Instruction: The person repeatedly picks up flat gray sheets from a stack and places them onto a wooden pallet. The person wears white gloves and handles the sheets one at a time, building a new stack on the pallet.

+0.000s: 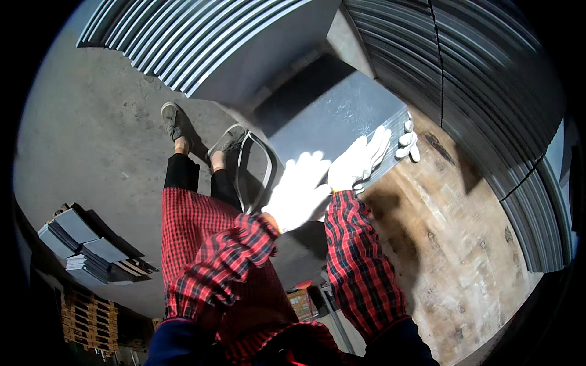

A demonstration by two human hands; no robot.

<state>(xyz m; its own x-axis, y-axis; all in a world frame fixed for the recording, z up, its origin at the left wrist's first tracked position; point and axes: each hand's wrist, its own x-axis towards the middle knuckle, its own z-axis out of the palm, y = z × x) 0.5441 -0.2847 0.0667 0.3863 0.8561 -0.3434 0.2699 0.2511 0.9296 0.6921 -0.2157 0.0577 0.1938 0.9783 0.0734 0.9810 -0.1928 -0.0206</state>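
Both forearms, in red-and-black checked sleeves, reach forward from the lower edge. The left hand (299, 190), in a white work glove, lies flat with fingers spread on the near part of the stack of thin grey metal sheets (329, 113), released, gripping nothing. The right hand (359, 160), also white-gloved, is extended with fingers straight along the stack's right edge; whether it pinches a sheet cannot be told. The stack rests on a worn wooden board surface (452, 244). Another white-gloved hand (408, 143) touches the stack's far right corner.
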